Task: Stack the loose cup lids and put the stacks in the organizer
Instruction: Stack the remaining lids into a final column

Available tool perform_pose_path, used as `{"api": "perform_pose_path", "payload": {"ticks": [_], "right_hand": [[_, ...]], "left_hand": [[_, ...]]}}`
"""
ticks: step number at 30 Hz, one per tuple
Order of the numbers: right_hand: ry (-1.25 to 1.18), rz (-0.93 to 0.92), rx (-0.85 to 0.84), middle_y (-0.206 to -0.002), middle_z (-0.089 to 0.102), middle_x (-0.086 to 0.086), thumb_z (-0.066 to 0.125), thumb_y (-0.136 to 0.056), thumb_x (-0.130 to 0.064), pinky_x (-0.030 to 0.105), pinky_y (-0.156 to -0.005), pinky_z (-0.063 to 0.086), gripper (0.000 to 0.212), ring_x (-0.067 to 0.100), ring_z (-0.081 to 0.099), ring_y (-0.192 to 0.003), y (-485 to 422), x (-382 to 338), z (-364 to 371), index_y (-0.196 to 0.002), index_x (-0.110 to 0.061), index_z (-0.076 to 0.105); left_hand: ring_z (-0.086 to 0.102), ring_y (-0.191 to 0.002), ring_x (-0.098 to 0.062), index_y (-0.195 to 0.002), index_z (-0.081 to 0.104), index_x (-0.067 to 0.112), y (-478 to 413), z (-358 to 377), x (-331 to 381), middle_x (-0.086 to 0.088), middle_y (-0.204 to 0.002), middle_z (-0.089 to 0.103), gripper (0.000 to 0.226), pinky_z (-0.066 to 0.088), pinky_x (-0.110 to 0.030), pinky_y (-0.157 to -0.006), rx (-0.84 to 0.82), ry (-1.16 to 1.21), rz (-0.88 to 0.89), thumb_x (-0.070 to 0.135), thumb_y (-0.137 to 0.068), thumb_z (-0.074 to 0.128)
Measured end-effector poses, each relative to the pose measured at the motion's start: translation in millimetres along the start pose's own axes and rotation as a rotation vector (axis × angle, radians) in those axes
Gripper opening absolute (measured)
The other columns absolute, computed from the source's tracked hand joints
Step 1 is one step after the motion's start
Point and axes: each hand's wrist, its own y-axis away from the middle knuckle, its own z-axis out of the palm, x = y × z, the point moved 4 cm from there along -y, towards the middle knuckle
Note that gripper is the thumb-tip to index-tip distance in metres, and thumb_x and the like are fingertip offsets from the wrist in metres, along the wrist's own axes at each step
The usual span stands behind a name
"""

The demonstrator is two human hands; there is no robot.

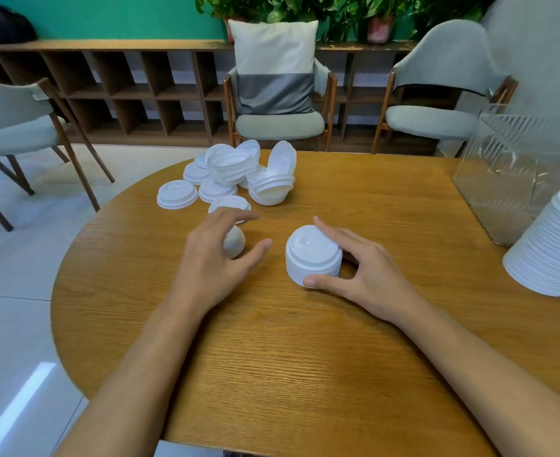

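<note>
- Right hand [371,272] grips a short stack of lids [311,255]: thumb low against the near side, index finger laid along the far-right edge of the top lid, remaining fingers curled behind
- The short stack stands upright on the wooden table [305,357], domes up, rims seated evenly
- Left hand [212,258] is just left of the grip and apart from the short stack, with fingers spread and bent and the thumb pointing toward the stack
- A blurred white lid [235,242] shows past the left palm; I cannot tell whether the fingers hold it or it lies on the table (motion blur)
- Loose lids [235,173] lie heaped beyond the grip and to its left, near the far table edge; some lie flat, some are nested, and 1 upright lid [282,158] leans on its edge
- The nearest flat lid [229,204] lies just beyond the left fingertips
- A tall stack [552,252] stands well right of the grip, cut by the frame edge
- A clear organizer [503,179] stands right of the grip and farther back, behind the tall stack; its ribbed walls obscure the inside
- Background: 3 grey chairs [280,125] stand beyond the table, and the middle 1 carries a cushion [273,51]
</note>
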Motion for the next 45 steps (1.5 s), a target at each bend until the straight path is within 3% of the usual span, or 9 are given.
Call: {"api": "perform_pose_path", "payload": {"ticks": [4, 11, 15, 21, 29, 32, 36, 41, 45], "right_hand": [[-0.003, 0.011, -0.002, -0.142, 0.052, -0.030, 0.086, -0.073, -0.056, 0.010, -0.110, 0.034, 0.096, -0.012, 0.044, -0.134, 0.2, 0.9, -0.1, -0.157, -0.042, 0.042], [0.009, 0.019, -0.003, -0.142, 0.054, -0.025, 0.083, -0.074, -0.062, 0.032, -0.116, 0.041, 0.095, -0.003, 0.047, -0.135, 0.6, 2.9, 1.5, -0.157, -0.044, 0.041], [-0.004, -0.001, 0.010, -0.148, 0.048, -0.028, 0.082, -0.077, -0.065, 0.041, -0.117, 0.042, 0.092, 0.001, 0.045, -0.140, 0.6, 6.0, 3.2, -0.157, -0.042, 0.043], [0.009, -0.025, 0.021, -0.146, 0.048, -0.024, 0.082, -0.082, -0.057, 0.036, -0.115, 0.042, 0.088, 0.000, 0.046, -0.137, -1.2, 4.7, 3.5, -0.158, -0.037, 0.042], [-0.034, -0.050, 0.012, -0.149, 0.044, -0.026, 0.083, -0.084, -0.050, 0.005, -0.107, 0.031, 0.095, -0.012, 0.040, -0.136, -0.2, -1.7, 0.7, -0.159, -0.053, 0.025], [-0.023, -0.070, 0.023, -0.143, 0.050, -0.023, 0.083, -0.084, -0.050, 0.006, -0.104, 0.033, 0.089, -0.008, 0.046, -0.132, -0.1, -0.8, 2.1, -0.159, -0.045, 0.034], [-0.002, -0.086, 0.054, -0.137, 0.054, -0.019, 0.084, -0.085, -0.046, 0.006, -0.102, 0.034, 0.083, -0.006, 0.050, -0.128, -0.2, -0.7, 2.8, -0.157, -0.034, 0.044], [0.025, -0.069, 0.032, -0.139, 0.052, -0.021, 0.081, -0.084, -0.054, 0.016, -0.106, 0.038, 0.086, -0.002, 0.049, -0.130, -1.0, 1.9, 3.4, -0.158, -0.039, 0.039], [-0.014, -0.040, 0.022, -0.147, 0.047, -0.025, 0.079, -0.082, -0.059, 0.018, -0.110, 0.038, 0.092, -0.007, 0.043, -0.136, -0.2, -0.7, 2.6, -0.159, -0.047, 0.032]], "left_hand": [[0.058, -0.113, -0.007, -0.115, 0.071, 0.023, 6.1, -12.3, -30.0, 0.009, -0.123, 0.060, 0.042, 0.043, -0.020, -0.094, 0.027, -0.141, -0.129, 0.038, -0.079, 0.088], [0.061, -0.116, -0.019, -0.128, 0.067, 0.015, 10.2, -8.0, -35.8, 0.000, -0.128, 0.067, 0.054, 0.043, -0.027, -0.093, 0.017, -0.173, -0.239, 0.030, -0.080, 0.087], [0.064, -0.116, -0.010, -0.132, 0.066, 0.021, 12.7, -10.5, -25.5, 0.010, -0.128, 0.069, 0.061, 0.053, -0.032, -0.101, 0.037, -0.065, -0.245, 0.031, -0.076, 0.091], [0.064, -0.120, -0.009, -0.132, 0.065, 0.028, 12.7, -2.8, 8.8, 0.010, -0.120, 0.067, 0.066, 0.051, -0.026, -0.101, 0.046, 0.198, -0.164, 0.030, -0.073, 0.096], [0.067, -0.110, -0.011, -0.131, 0.066, 0.031, 4.1, 33.2, 33.8, 0.009, -0.114, 0.065, 0.073, 0.053, -0.017, -0.088, -0.055, 0.322, -0.124, 0.043, -0.066, 0.097], [0.064, -0.110, -0.009, -0.130, 0.066, 0.033, -1.0, 44.5, 41.7, 0.011, -0.114, 0.062, 0.074, 0.052, -0.016, -0.084, -0.082, 0.272, -0.096, 0.056, -0.064, 0.092], [0.062, -0.116, -0.004, -0.128, 0.067, 0.031, 3.0, 50.2, 42.5, 0.016, -0.121, 0.064, 0.062, 0.049, -0.014, -0.088, -0.092, 0.296, -0.101, 0.047, -0.074, 0.093], [0.063, -0.124, -0.004, -0.135, 0.067, 0.029, 6.6, 46.3, 33.8, 0.017, -0.127, 0.071, 0.061, 0.053, -0.029, -0.102, -0.130, 0.395, -0.165, 0.039, -0.078, 0.085], [0.066, -0.119, -0.003, -0.131, 0.070, 0.029, 6.9, 47.2, 35.8, 0.018, -0.120, 0.073, 0.062, 0.054, -0.024, -0.098, -0.082, 0.384, -0.191, 0.035, -0.074, 0.095]]}}
